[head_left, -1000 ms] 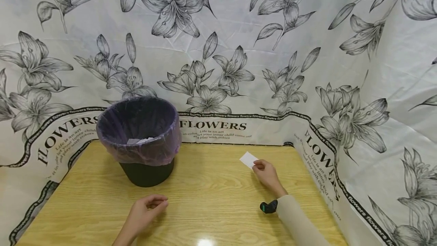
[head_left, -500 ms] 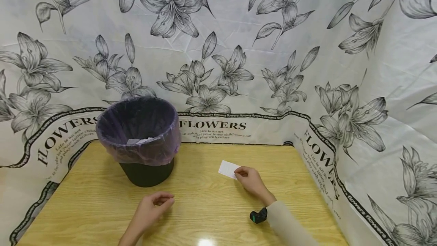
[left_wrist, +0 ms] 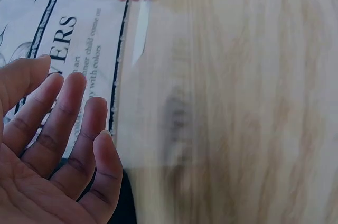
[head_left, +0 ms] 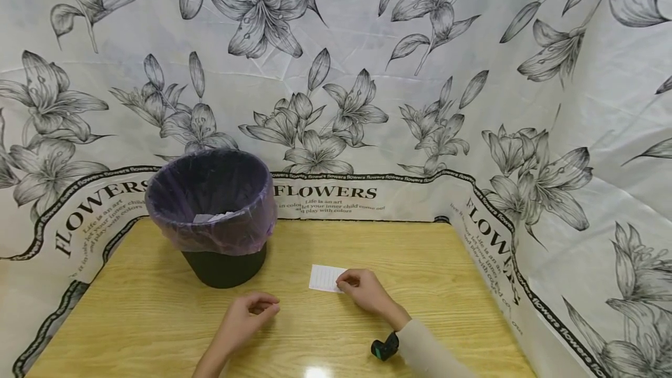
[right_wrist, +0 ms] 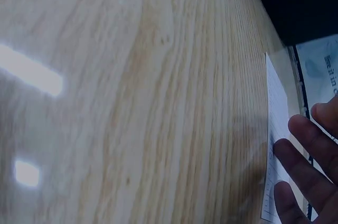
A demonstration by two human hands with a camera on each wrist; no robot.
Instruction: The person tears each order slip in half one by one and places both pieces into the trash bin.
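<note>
My right hand (head_left: 367,291) pinches one end of a small white lined paper slip (head_left: 324,278) between thumb and fingers, just over the wooden table. In the right wrist view the slip (right_wrist: 275,129) stands edge-on beside my fingers. My left hand (head_left: 247,321) hovers in front of the bin with its fingers loosely bent and nothing in them; the left wrist view shows its bare palm and relaxed fingers (left_wrist: 68,113). A black bin (head_left: 226,267) with a purple plastic liner stands left of both hands. Pale paper pieces (head_left: 212,217) show inside it.
The glossy wooden table (head_left: 294,343) carries the bin at its back left. A white cloth (head_left: 336,104) printed with flowers hangs along the back and sides. A dark device (head_left: 385,347) sits at my right wrist.
My right hand has moved left and toward me with the paper slip, whose lines now show. My left hand has drifted slightly right. The bin stays in place.
</note>
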